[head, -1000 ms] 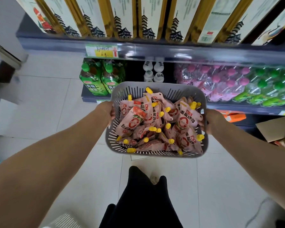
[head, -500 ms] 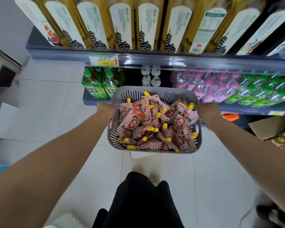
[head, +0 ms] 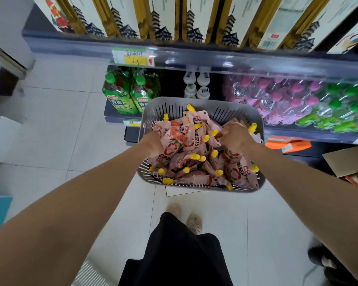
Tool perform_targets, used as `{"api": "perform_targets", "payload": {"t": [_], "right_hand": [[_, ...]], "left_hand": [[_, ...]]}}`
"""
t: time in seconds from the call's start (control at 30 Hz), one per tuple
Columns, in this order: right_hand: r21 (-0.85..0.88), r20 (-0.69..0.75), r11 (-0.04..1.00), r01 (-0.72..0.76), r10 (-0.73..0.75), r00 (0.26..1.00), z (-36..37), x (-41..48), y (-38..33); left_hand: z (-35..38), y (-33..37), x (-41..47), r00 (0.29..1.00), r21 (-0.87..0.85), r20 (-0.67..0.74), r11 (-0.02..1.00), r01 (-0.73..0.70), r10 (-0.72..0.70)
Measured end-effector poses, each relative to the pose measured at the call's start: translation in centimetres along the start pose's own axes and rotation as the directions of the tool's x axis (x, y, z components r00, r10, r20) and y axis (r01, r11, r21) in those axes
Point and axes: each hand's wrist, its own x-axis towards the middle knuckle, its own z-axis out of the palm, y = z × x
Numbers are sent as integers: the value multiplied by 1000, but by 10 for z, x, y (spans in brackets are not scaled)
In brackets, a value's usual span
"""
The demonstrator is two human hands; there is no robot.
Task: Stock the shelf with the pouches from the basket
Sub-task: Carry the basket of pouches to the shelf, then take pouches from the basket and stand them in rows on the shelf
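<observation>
A grey slotted basket (head: pixel 205 102) is held in front of the lower shelf. It is heaped with pink spouted pouches (head: pixel 194 141) that have yellow caps and red print. My left hand (head: pixel 153 143) grips the basket's left rim. My right hand (head: pixel 237 139) is inside the basket at its right side. Its fingers are curled down onto a pouch, and the fingertips are hidden among the pouches. The shelf (head: pixel 215 56) rises just beyond the basket.
The lower shelf holds green tea bottles (head: pixel 122 93), small white bottles (head: pixel 196 83), pink-capped water packs (head: pixel 277 96) and green-capped ones (head: pixel 339 108). Tall boxes (head: pixel 163 17) fill the upper shelf. Orange packs (head: pixel 287 142) and a cardboard box (head: pixel 349 159) sit low right. White tiled floor lies on the left.
My right hand has left the basket's right rim and moved in onto the pouches. The basket has sunk lower and nearer the shelf, and my view has tilted down.
</observation>
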Motion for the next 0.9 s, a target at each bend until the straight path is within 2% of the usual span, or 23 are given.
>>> {"api": "perform_targets", "payload": {"t": [0.1, 0.27, 0.57, 0.63, 0.67, 0.73, 0.9], "right_hand": [[-110, 30, 994, -20, 24, 999, 16, 15, 5], [-154, 91, 988, 8, 6, 996, 39, 34, 8], [-42, 60, 999, -2, 4, 998, 50, 41, 15], [-45, 41, 998, -37, 39, 998, 49, 41, 14], [11, 21, 997, -82, 82, 996, 47, 40, 12], [89, -23, 990, -105, 108, 994, 45, 35, 8], [64, -93, 992, -105, 111, 989, 47, 26, 1]], "left_hand": [[11, -3, 13, 1000, 47, -11, 999, -25, 26], [23, -3, 28, 1000, 112, -27, 994, -4, 7], [31, -8, 45, 994, 224, -110, 975, 9, 16], [30, -6, 45, 992, 273, -117, 962, -5, 38], [29, -5, 44, 993, 290, -113, 957, -10, 45], [27, -5, 39, 993, 285, -103, 958, -25, 56], [19, 0, 30, 990, 122, -101, 989, -87, 100]]}}
